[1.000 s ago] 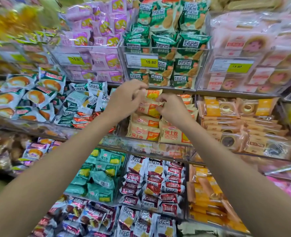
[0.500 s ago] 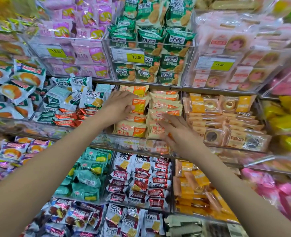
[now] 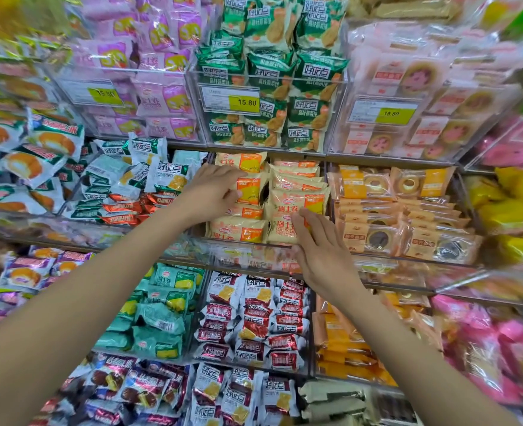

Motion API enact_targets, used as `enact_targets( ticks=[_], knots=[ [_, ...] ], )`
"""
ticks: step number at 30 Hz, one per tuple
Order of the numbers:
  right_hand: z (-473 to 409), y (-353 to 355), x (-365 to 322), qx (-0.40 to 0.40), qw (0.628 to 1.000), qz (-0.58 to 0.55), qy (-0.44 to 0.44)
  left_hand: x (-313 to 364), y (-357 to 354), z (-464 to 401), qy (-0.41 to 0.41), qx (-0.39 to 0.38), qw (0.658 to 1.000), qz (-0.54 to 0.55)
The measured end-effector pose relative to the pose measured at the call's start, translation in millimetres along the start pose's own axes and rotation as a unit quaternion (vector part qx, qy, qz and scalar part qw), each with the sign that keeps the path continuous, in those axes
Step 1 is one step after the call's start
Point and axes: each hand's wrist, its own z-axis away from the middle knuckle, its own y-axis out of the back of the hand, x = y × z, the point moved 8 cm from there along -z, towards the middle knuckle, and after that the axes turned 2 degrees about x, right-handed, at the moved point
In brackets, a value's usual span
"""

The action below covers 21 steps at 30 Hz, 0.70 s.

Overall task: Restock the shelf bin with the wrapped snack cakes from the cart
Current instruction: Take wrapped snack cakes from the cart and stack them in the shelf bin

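The clear plastic shelf bin (image 3: pixel 254 250) sits mid-shelf, holding cream-and-orange wrapped snack cakes (image 3: pixel 297 199) in two stacks, left and right. The left hand (image 3: pixel 214 192) rests on the left stack with fingers (image 3: pixel 237 173) curled over a packet's edge, gripping it. The right hand (image 3: pixel 318 250) lies flat at the bin's front edge, fingers (image 3: pixel 303 224) straight and touching the lowest right-hand packet. Just left of the bin are white-and-green biscuit packets (image 3: pixel 164 176); just right, orange-labelled ring cakes in clear wrap (image 3: pixel 374 186). Above, a bin of green biscuit packets (image 3: pixel 272 72) carries a yellow price tag (image 3: pixel 244 103) (three such tags show along that shelf). Below the bin lie red-and-white packets (image 3: pixel 254 318) and teal wrapped rolls (image 3: pixel 158 315). Tiered store shelving fills the view; its outer edges are blurred.
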Motion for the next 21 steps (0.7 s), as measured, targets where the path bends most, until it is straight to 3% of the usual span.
enact_targets(
  ticks=[12,21],
  knots=[
    [-18.9,18.6,1.7,0.022,0.998,-0.043,-0.030,2.1,1.0,1.8,0.019,-0.012,0.999,-0.045],
    [-33.6,1.0,10.8,-0.143,0.987,-0.005,-0.068,-1.9,-5.0,-1.1,0.034,-0.022,0.998,-0.039]
  ],
)
